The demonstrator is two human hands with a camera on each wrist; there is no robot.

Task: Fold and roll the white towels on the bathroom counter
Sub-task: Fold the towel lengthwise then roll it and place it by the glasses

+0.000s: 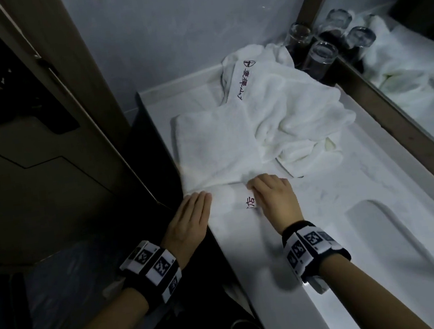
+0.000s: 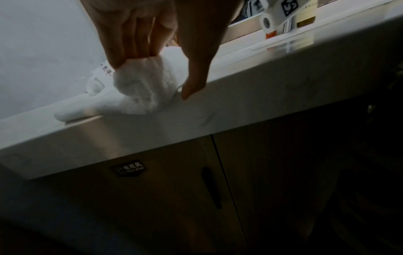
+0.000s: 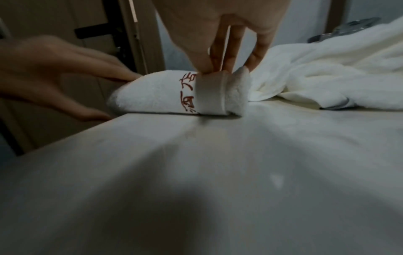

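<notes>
2 hands on started roll (image 3: 174, 93) at counter (image 1: 323, 206) front edge: right hand (image 1: 275, 195) fingers curled, pinching woven band; left hand (image 1: 189, 219) fingers straight, pressing roll end. Rolling barely begun; second towel (image 1: 285, 108) crumpled behind, unfolded.

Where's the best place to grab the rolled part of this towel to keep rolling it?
Probably from above, at both ends of the roll: it lies crosswise at the counter edge, left hand at one end, right hand pinching the banded end.
</notes>
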